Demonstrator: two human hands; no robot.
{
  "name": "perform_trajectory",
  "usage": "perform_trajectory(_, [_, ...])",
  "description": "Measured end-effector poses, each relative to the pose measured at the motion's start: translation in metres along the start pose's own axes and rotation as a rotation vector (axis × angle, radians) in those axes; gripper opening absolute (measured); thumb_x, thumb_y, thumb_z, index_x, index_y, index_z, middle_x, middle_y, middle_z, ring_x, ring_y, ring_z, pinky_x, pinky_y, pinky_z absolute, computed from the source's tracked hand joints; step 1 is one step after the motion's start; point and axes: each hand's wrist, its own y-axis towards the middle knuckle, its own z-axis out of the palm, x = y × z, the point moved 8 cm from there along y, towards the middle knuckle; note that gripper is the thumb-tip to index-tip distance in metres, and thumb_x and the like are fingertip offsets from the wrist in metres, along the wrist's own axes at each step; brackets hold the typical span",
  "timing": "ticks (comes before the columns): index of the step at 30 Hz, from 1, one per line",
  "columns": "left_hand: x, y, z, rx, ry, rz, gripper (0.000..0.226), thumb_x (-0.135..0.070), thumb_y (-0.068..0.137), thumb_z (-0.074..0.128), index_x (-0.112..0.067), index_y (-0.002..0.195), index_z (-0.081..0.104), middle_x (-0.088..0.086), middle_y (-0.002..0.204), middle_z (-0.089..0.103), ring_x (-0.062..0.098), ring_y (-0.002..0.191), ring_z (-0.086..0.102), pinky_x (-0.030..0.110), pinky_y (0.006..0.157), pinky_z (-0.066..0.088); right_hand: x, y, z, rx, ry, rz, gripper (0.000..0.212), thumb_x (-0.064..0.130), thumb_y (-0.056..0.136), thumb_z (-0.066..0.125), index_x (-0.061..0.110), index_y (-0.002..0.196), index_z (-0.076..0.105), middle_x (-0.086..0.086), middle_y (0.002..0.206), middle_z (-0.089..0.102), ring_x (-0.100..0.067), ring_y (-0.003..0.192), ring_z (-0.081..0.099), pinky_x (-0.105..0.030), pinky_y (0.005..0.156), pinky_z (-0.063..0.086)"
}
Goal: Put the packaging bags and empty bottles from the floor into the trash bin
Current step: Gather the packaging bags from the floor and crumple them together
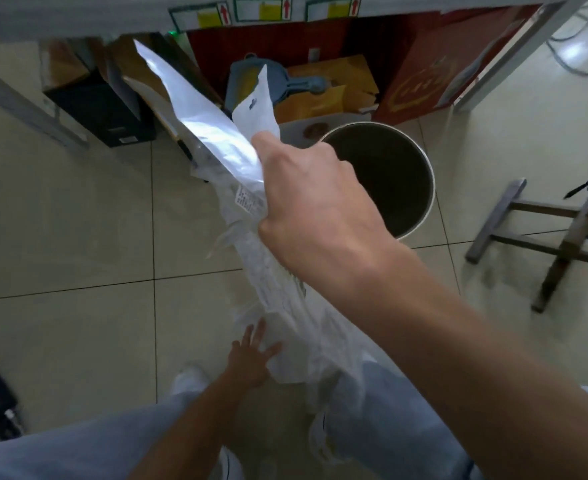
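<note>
Two bare hands show in the head view, over a pale tiled floor (78, 209). The right hand (317, 206) is raised in the middle of the picture, its fingers (268, 147) clenched around a bunch of packaging bags (213, 133): one silvery bag sticks up and to the left, a white one rises beside it, and clear crumpled plastic trails down from the fist toward the person's knees. The left hand (251, 355) is lower down, fingers spread and released, its fingertips touching the lower end of the trailing plastic. A round trash bin (427, 188) with a dark inside stands on the floor just behind the right hand, partly hidden by it; the bags are held beside its rim, not inside it. Behind the bin lie a blue dustpan (244, 84) and cardboard boxes (334, 88). A wooden stool frame (535, 237) stands to the right.
</note>
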Motion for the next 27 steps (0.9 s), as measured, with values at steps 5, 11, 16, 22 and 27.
perform_trajectory(5, [0.025, 0.022, 0.032, 0.079, -0.100, -0.040, 0.095, -0.040, 0.042, 0.089, -0.011, 0.131, 0.067, 0.014, 0.167, 0.002, 0.041, 0.124, 0.062, 0.051, 0.075, 0.060, 0.004, 0.003, 0.003, 0.031, -0.013, -0.011, 0.043, 0.002, 0.089, 0.065, 0.019, 0.124, 0.048, -0.006, 0.090, 0.057, -0.029, 0.076, 0.063, -0.046, 0.067, 0.058])
perform_trajectory(11, [0.045, -0.007, -0.042, -0.075, -0.281, -0.135, 0.058, -0.018, 0.096, 0.047, 0.000, 0.150, 0.037, 0.014, 0.160, 0.035, 0.032, 0.135, 0.051, 0.039, 0.107, 0.043, 0.009, 0.003, 0.001, 0.001, -0.046, -0.024, 0.043, 0.001, 0.090, 0.064, 0.018, 0.126, 0.049, -0.008, 0.092, 0.059, -0.030, 0.074, 0.064, -0.048, 0.067, 0.060])
perform_trajectory(16, [0.104, -0.052, -0.172, -0.243, -0.523, -0.273, 0.027, -0.008, 0.090, 0.053, 0.001, 0.103, 0.074, 0.020, 0.110, 0.074, 0.035, 0.104, 0.070, 0.038, 0.088, 0.054, 0.004, 0.009, -0.005, -0.039, -0.053, -0.001, 0.036, 0.002, 0.088, 0.064, 0.018, 0.118, 0.053, -0.009, 0.092, 0.061, -0.031, 0.074, 0.063, -0.049, 0.069, 0.059])
perform_trajectory(22, [0.115, -0.166, -0.338, -0.462, -0.851, -0.266, 0.025, 0.001, 0.091, 0.057, -0.002, 0.113, 0.068, 0.017, 0.109, 0.068, 0.028, 0.092, 0.069, 0.041, 0.084, 0.061, 0.009, 0.008, -0.007, -0.068, -0.005, 0.009, 0.037, 0.007, 0.092, 0.062, 0.017, 0.126, 0.053, -0.013, 0.102, 0.065, -0.032, 0.080, 0.065, -0.049, 0.072, 0.060])
perform_trajectory(27, [0.063, -0.250, -0.392, -0.730, -1.305, -0.038, 0.035, 0.000, 0.087, 0.068, -0.009, 0.120, 0.063, 0.006, 0.098, 0.072, 0.017, 0.085, 0.074, 0.023, 0.065, 0.060, 0.020, -0.001, -0.006, -0.104, 0.082, -0.032, 0.046, 0.011, 0.092, 0.063, 0.023, 0.135, 0.051, -0.013, 0.104, 0.068, -0.032, 0.081, 0.067, -0.044, 0.069, 0.060])
